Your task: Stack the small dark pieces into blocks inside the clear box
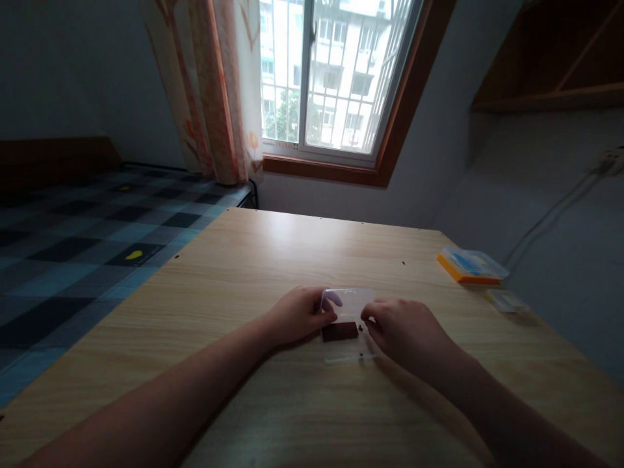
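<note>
A small clear plastic case (347, 348) lies open on the wooden table (273, 260), with a dark rectangular piece (340, 332) inside it. My left hand (298, 314) grips the case's left edge, fingers curled round the raised clear lid (348, 301). My right hand (402, 328) pinches the case's right side, fingers closed near a tiny dark bit (360, 329). Both forearms rest on the table.
An orange and blue flat box under a clear cover (470, 265) and a smaller clear case (507, 300) lie at the table's right edge by the wall. A bed with a checked cover (73, 247) stands left. Window and curtain are behind.
</note>
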The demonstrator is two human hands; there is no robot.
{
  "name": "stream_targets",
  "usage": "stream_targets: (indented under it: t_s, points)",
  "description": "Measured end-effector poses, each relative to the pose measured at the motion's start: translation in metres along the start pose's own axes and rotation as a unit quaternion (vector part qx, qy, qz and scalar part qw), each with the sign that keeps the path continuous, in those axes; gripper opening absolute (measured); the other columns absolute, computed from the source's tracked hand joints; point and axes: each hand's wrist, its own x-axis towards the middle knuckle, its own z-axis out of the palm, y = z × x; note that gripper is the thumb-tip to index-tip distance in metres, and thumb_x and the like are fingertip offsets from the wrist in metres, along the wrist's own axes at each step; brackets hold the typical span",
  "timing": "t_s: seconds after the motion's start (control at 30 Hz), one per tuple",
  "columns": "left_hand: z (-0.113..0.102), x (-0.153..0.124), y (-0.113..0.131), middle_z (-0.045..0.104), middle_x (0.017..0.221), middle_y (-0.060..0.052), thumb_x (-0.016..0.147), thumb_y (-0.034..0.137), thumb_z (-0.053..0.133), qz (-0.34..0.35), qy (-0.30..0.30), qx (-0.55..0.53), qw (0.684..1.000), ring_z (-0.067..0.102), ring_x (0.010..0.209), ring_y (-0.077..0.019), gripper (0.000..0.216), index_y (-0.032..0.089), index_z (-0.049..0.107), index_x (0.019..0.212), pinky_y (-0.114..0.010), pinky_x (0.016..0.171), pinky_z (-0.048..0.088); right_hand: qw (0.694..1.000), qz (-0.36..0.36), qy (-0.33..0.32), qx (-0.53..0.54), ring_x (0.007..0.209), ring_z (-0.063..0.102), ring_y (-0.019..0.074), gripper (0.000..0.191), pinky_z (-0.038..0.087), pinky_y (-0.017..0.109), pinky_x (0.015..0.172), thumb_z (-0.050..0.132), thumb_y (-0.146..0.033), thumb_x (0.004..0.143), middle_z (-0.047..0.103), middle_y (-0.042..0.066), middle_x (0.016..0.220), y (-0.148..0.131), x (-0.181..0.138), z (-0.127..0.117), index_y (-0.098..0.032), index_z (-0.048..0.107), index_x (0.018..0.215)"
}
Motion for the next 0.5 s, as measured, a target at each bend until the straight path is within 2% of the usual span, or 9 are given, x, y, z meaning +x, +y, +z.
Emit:
stream_targets:
  t_s: [0.23,0.5]
  points:
    - [0.0011,-0.0001,-0.0031,0.069,0.074,0.001,0.078,0.017,0.063,0.005,-0.001,-0.004,1.000,0.060,0.066,-0.0141,0.021,0.019,0.073,0.096,-0.023,0.061,0.043,0.999,-0.033,-0.011,0.034,0.067,0.060,0.0105,0.025,0.029,0.024,0.059,0.055,-0.018,0.081,0.071,-0.003,0.086,0.0051,-0.0015,-0.0017,-0.031,0.077,0.083]
    - [0.0017,0.0005,-0.0006,0.068,0.073,0.001,0.077,0.016,0.063,-0.004,-0.001,-0.012,1.000,0.059,0.065,-0.0140,0.021,0.019,0.073,0.095,-0.022,0.061,0.044,0.998,-0.037,-0.016,0.043,0.066,0.059,0.0114,0.026,0.028,0.025,0.059,0.052,-0.020,0.082,0.072,0.000,0.084,0.0047,-0.0026,0.0033,-0.026,0.077,0.080]
